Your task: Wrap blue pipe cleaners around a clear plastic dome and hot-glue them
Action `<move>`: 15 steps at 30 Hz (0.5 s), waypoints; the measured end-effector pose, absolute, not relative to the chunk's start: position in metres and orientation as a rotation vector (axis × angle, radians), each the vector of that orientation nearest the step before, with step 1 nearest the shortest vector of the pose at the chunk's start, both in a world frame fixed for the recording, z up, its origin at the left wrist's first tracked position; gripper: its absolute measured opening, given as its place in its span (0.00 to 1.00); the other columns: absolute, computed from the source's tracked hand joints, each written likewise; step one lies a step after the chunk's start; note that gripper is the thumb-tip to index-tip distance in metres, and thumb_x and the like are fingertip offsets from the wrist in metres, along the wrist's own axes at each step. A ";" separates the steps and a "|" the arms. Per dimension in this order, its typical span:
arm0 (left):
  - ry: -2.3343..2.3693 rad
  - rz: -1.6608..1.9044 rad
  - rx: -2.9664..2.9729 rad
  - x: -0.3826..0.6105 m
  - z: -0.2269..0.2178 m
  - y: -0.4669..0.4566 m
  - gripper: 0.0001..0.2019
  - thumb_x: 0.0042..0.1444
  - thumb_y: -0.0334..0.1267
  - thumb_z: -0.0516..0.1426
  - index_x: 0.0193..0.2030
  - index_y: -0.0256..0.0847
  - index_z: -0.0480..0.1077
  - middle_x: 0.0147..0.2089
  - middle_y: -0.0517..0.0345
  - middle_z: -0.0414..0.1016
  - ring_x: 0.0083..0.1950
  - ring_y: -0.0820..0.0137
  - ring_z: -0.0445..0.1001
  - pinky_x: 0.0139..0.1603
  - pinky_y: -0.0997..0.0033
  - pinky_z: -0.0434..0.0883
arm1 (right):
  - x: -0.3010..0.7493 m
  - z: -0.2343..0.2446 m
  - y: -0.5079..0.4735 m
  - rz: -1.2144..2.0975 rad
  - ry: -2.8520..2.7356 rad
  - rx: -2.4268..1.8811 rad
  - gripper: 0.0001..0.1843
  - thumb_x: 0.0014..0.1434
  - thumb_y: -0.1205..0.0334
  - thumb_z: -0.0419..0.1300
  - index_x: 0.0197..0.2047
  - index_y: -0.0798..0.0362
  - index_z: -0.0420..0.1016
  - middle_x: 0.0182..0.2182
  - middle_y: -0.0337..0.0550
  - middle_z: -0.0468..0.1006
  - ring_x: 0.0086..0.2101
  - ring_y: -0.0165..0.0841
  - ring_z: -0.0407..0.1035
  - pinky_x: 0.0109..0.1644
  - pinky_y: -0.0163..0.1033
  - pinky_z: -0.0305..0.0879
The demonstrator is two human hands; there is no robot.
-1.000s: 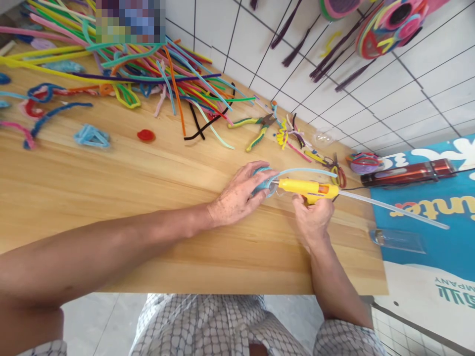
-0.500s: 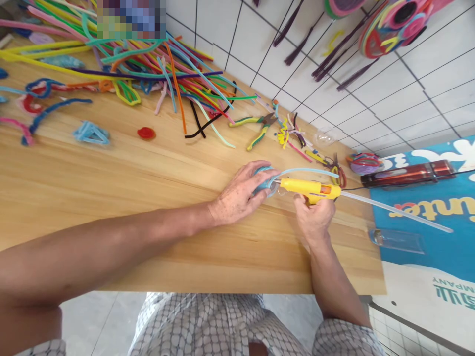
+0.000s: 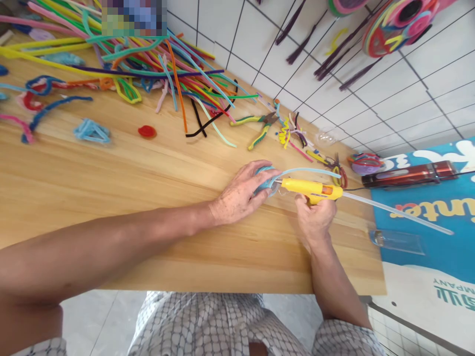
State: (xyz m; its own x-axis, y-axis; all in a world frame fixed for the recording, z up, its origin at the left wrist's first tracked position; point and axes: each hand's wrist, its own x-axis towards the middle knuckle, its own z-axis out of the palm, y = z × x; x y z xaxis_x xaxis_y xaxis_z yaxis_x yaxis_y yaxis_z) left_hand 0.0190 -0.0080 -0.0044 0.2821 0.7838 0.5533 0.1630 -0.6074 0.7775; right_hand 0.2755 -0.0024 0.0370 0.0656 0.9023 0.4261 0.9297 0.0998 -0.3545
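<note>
My left hand (image 3: 239, 195) rests on the wooden table (image 3: 148, 198) with its fingers curled over a coiled light-blue pipe cleaner piece (image 3: 264, 183). A loose end of that pipe cleaner (image 3: 311, 171) arcs off to the right. My right hand (image 3: 315, 217) grips the handle of a yellow glue gun (image 3: 308, 188). The gun's nozzle touches the blue coil by my left fingers. A clear glue stick (image 3: 397, 212) sticks out of the gun's back toward the right.
A heap of coloured pipe cleaners (image 3: 148, 64) covers the table's far left. Pliers (image 3: 260, 129), a red cap (image 3: 147, 131), a blue bent piece (image 3: 91, 131), scissors (image 3: 336, 170), a red-brown cylinder (image 3: 408, 173) and a clear bottle (image 3: 397, 241) lie around. White tiled wall behind.
</note>
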 end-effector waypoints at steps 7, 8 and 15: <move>0.856 1.338 1.966 0.019 -0.004 -0.008 0.24 0.73 0.35 0.54 0.74 0.43 0.64 0.74 0.37 0.65 0.78 0.53 0.64 0.78 0.42 0.66 | 0.276 0.036 -0.002 -0.110 -1.834 -1.789 0.07 0.49 0.58 0.61 0.26 0.46 0.66 0.19 0.36 0.64 0.26 0.37 0.67 0.34 0.43 0.69; 0.853 1.341 1.971 0.019 -0.004 -0.008 0.24 0.73 0.35 0.54 0.74 0.43 0.64 0.74 0.37 0.65 0.78 0.54 0.64 0.78 0.43 0.66 | 0.276 0.036 -0.002 -0.117 -1.833 -1.785 0.07 0.49 0.58 0.61 0.26 0.46 0.65 0.19 0.35 0.63 0.26 0.37 0.67 0.34 0.43 0.69; 0.862 1.337 1.961 0.019 -0.004 -0.008 0.24 0.73 0.36 0.55 0.74 0.45 0.64 0.74 0.39 0.65 0.78 0.54 0.64 0.78 0.43 0.66 | 0.278 0.035 -0.003 -0.112 -1.860 -1.751 0.11 0.49 0.57 0.61 0.22 0.44 0.61 0.16 0.33 0.59 0.23 0.36 0.64 0.34 0.43 0.68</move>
State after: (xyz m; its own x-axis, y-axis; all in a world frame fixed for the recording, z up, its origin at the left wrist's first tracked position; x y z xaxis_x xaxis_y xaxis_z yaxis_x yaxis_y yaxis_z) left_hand 0.0192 -0.0083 -0.0039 0.2797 0.7874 0.5493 0.1753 -0.6044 0.7771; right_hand 0.2777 -0.0032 0.0347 0.0264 0.8894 0.4564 0.9377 0.1362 -0.3195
